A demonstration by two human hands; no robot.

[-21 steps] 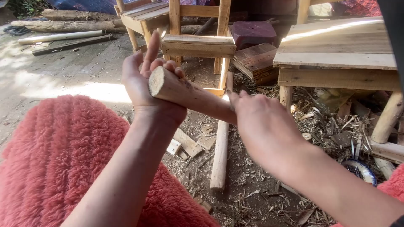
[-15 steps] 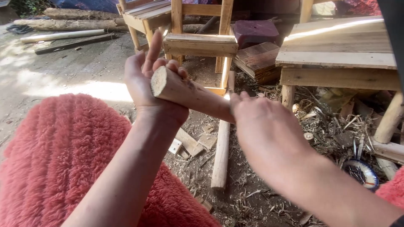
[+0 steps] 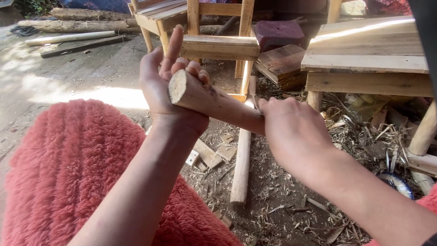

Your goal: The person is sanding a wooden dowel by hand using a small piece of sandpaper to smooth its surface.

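A thick peeled wooden stick [image 3: 207, 101] is held up in front of me, its cut end facing me. My left hand [image 3: 170, 86] cradles the near end with its fingers curled around it and the index finger pointing up. My right hand [image 3: 293, 132] is closed around the far part of the stick, hiding that end. A fuzzy red cloth [image 3: 59, 173] covers my lap below my left arm.
A long pale wooden pole [image 3: 241, 159] lies on the dirt among wood scraps and shavings. Wooden chairs [image 3: 218, 45] stand ahead, a plank table [image 3: 368, 59] to the right. Logs [image 3: 68, 37] lie at the far left. A round patterned dish [image 3: 400, 182] sits on the ground at right.
Both hands and the stick have shifted slightly up and to the right. The grips look the same.
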